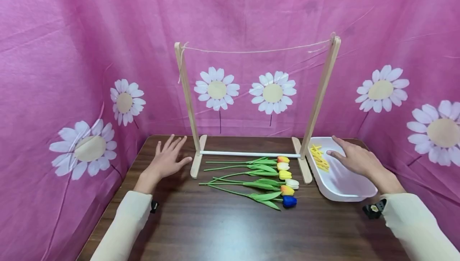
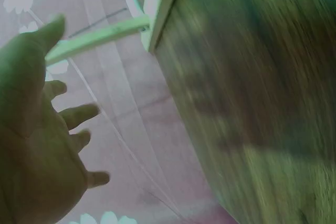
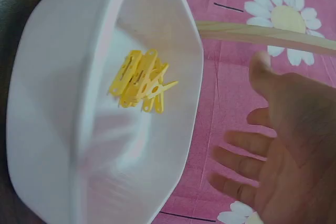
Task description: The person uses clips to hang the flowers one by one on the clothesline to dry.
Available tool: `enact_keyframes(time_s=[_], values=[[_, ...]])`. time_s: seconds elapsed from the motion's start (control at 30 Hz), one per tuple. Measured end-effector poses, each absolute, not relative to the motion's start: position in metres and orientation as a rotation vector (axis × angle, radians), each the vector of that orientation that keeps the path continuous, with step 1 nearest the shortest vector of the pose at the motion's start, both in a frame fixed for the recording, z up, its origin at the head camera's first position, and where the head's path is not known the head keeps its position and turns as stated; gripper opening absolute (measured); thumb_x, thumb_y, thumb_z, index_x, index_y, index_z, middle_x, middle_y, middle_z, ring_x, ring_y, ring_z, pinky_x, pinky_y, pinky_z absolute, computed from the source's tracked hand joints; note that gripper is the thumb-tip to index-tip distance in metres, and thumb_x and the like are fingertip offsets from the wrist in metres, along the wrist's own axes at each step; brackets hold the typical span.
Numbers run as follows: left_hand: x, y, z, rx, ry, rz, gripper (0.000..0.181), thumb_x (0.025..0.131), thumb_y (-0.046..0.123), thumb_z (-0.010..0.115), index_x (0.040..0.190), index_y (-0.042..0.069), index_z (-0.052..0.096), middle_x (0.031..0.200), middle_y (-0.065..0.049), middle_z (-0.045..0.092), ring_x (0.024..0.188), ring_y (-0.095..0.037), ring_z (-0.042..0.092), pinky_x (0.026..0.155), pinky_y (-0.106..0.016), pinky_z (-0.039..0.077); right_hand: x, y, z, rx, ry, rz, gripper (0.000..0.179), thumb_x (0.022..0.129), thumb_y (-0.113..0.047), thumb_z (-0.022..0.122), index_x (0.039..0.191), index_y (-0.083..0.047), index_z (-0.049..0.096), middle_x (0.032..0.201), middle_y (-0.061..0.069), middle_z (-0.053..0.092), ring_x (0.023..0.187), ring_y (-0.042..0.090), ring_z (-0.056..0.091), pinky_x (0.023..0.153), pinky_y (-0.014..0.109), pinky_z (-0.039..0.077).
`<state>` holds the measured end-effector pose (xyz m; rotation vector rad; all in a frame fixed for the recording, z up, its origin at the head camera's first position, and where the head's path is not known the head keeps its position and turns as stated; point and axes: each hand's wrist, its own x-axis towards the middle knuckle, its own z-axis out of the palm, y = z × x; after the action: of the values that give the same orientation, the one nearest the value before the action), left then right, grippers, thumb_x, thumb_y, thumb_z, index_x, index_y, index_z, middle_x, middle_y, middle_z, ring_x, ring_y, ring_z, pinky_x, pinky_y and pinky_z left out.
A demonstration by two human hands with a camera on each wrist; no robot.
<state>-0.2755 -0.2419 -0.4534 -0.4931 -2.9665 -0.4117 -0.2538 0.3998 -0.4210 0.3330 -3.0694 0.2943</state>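
Observation:
My left hand (image 1: 167, 163) hovers with spread fingers at the table's left, beside the wooden stand's left foot (image 1: 198, 157), holding nothing. My right hand (image 1: 357, 158) is held over a white plastic tub (image 1: 345, 193), fingers extended and nothing in them. Yellow clothespins (image 3: 139, 80) lie in a small heap inside that tub. Several artificial tulips (image 1: 264, 185) lie in a row between the hands, stems to the left, with blooms in yellow, white, orange and blue. Behind them rises the wooden stand (image 1: 318, 97), with a string (image 1: 251, 52) tied across its two posts.
A white rod (image 1: 248, 154) joins the stand's feet low above the brown table (image 1: 223, 229). Pink cloth (image 1: 248, 9) printed with white daisies hangs behind and on both sides. The tub stands close to the stand's right foot (image 1: 302, 165).

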Motion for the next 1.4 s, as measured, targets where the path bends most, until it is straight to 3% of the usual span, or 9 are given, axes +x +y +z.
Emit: enact_keyframes(time_s=[0.07,0.17,0.3,0.5,0.77,1.03,1.23,1.4], values=[[-0.274,-0.238,-0.453,-0.535,-2.933,-0.419,0.077,0.104,0.045,0.066,0.165,0.009,0.038,0.161,-0.024,0.050,0.156,-0.045,0.036,0.123,-0.076,0.024,-0.257,0.399,-0.419,0.337,-3.024,0.300,0.059,0.108,-0.039,0.060,0.152,0.000,0.052,0.133,0.031,0.069,0.121,0.055,0.065,0.087,0.076,0.052],[-0.272,-0.229,-0.453,-0.594,-2.886,-0.410,0.060,0.104,0.037,0.068,0.154,0.006,0.055,0.144,-0.024,0.065,0.135,-0.042,0.062,0.108,-0.066,0.050,-0.265,0.398,-0.418,0.390,-2.974,0.307,0.036,0.103,-0.021,0.065,0.133,-0.001,0.068,0.109,0.021,0.079,0.098,0.045,0.075,0.073,0.066,0.057],[-0.270,-0.213,-0.455,-0.693,-2.839,-0.418,0.034,0.102,0.023,0.071,0.131,0.005,0.072,0.120,-0.013,0.078,0.106,-0.033,0.077,0.086,-0.056,0.062,-0.277,0.396,-0.417,0.404,-2.988,0.288,0.019,0.098,-0.014,0.068,0.112,-0.005,0.077,0.098,0.012,0.079,0.080,0.029,0.071,0.063,0.054,0.054],[-0.258,-0.187,-0.463,-0.812,-2.840,-0.443,0.008,0.100,0.017,0.072,0.103,0.014,0.080,0.091,0.004,0.076,0.080,-0.014,0.070,0.070,-0.042,0.059,-0.296,0.389,-0.419,0.380,-3.044,0.261,0.015,0.098,-0.015,0.067,0.105,-0.008,0.078,0.094,0.009,0.077,0.079,0.023,0.066,0.064,0.050,0.053],[-0.243,-0.156,-0.483,-1.075,-2.789,-0.381,0.005,0.099,0.015,0.073,0.100,0.016,0.078,0.095,0.006,0.078,0.083,-0.010,0.072,0.074,-0.034,0.062,-0.319,0.384,-0.422,0.383,-3.081,0.249,0.018,0.099,-0.011,0.065,0.108,-0.004,0.078,0.100,0.015,0.077,0.093,0.036,0.071,0.081,0.064,0.056],[-0.235,-0.144,-0.494,-1.146,-2.781,-0.261,0.005,0.095,0.014,0.078,0.097,0.018,0.077,0.096,0.006,0.075,0.078,-0.011,0.072,0.061,-0.031,0.057,-0.337,0.374,-0.435,0.457,-3.130,0.281,0.018,0.097,-0.004,0.067,0.112,0.001,0.076,0.106,0.021,0.078,0.099,0.041,0.073,0.086,0.065,0.057],[-0.234,-0.141,-0.495,-1.183,-2.812,-0.231,0.007,0.092,0.013,0.079,0.093,0.018,0.074,0.093,0.006,0.073,0.075,-0.009,0.068,0.059,-0.028,0.053,-0.339,0.372,-0.445,0.524,-3.201,0.271,0.027,0.096,0.000,0.069,0.122,0.005,0.072,0.119,0.028,0.075,0.113,0.051,0.069,0.096,0.066,0.056],[-0.233,-0.141,-0.497,-1.188,-2.827,-0.229,0.011,0.090,0.010,0.077,0.087,0.019,0.071,0.089,0.008,0.070,0.070,-0.006,0.062,0.057,-0.026,0.048,-0.341,0.374,-0.459,0.577,-3.211,0.260,0.028,0.091,0.002,0.069,0.119,0.006,0.071,0.107,0.026,0.075,0.099,0.044,0.072,0.090,0.060,0.059]])
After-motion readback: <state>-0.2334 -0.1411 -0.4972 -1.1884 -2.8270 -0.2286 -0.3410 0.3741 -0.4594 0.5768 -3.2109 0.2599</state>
